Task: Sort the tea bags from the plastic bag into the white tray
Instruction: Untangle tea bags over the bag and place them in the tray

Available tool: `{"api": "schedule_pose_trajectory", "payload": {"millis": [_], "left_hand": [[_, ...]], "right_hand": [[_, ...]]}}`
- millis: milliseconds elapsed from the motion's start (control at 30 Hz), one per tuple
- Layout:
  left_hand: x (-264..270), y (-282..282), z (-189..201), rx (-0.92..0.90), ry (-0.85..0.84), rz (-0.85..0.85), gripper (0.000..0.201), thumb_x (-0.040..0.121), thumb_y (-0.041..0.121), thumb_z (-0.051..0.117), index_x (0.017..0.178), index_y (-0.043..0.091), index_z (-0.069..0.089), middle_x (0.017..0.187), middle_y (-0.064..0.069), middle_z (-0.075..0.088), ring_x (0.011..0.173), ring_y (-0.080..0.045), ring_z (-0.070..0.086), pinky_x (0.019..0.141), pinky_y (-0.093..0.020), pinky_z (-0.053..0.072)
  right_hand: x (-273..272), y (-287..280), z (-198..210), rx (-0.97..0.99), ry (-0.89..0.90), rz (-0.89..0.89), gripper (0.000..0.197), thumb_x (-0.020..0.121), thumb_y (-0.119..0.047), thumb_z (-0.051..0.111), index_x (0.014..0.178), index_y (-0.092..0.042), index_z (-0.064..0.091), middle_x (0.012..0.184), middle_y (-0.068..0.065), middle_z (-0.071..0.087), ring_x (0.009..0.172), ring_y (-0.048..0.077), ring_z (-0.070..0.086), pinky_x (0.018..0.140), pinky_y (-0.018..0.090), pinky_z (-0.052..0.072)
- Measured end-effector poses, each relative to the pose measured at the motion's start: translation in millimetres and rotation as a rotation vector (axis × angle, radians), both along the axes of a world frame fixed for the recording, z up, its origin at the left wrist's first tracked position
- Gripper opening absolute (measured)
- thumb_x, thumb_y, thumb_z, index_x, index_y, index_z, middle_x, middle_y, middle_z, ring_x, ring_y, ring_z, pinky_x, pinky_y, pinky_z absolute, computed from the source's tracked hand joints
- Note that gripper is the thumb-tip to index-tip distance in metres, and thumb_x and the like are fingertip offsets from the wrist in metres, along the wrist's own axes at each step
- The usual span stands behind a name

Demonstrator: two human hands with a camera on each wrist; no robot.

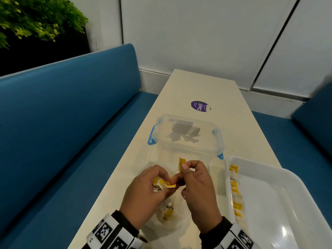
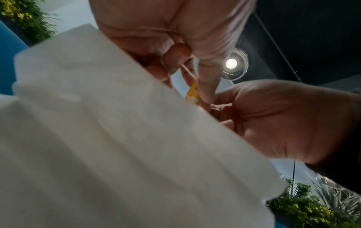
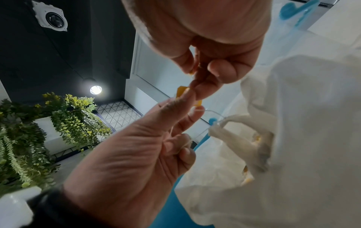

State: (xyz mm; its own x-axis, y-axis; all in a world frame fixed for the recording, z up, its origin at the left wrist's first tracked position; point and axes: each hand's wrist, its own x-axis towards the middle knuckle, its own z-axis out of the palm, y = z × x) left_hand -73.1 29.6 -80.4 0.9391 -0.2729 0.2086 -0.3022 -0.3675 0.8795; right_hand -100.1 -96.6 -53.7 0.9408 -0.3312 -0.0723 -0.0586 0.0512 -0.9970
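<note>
Both hands [image 1: 172, 187] pinch tea bags [image 1: 162, 184] above white table [image 1: 201, 87].

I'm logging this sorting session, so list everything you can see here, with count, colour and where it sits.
table: one, cream white, centre, running away from the person
white tray: one, near right on the table
tea bags in tray: a row, exact count unclear, yellow and white, along its left wall
plastic bag: one, translucent white, under the hands, more tea bags inside
held tea bags: a small bunch, yellow and white, between both hands
clear container: one, blue clips, beyond the hands
sticker: one, purple, far on the table
bench seats: blue, on both sides
plant: green and yellow, top left
left hand: holds the bunch
right hand: pinches a yellow tag
</note>
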Motion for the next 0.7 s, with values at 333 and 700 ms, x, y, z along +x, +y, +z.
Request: {"api": "schedule_pose_trajectory", "payload": {"millis": [333, 700], "left_hand": [[2.7, 2.3, 11.4, -0.495, 0.281, 0.082, 0.005, 0.088, 0.012, 0.056, 0.083, 0.011, 0.056, 0.078, 0.004, 0.067, 0.070, -0.005, 0.061, 0.058, -0.014, 0.049], [-13.5, -5.8, 35.0, -0.590, 0.282, 0.326, 0.010, 0.094, 0.016, 0.050, 0.088, 0.009, 0.054, 0.077, -0.003, 0.065, 0.054, -0.012, 0.055, 0.051, -0.024, 0.042]], "right_hand": [[-7.5, -18.7, 4.0, -0.036, -0.028, -0.058, 0.013, 0.098, -0.016, 0.042, 0.087, -0.014, 0.047, 0.074, 0.008, 0.064, 0.056, 0.014, 0.062, 0.040, 0.019, 0.038], [-44.1, -48.1, 35.5, -0.031, -0.117, 0.059, 0.012, 0.096, -0.012, 0.045, 0.086, -0.015, 0.050, 0.082, 0.005, 0.064, 0.067, 0.015, 0.064, 0.044, 0.024, 0.043]]}}
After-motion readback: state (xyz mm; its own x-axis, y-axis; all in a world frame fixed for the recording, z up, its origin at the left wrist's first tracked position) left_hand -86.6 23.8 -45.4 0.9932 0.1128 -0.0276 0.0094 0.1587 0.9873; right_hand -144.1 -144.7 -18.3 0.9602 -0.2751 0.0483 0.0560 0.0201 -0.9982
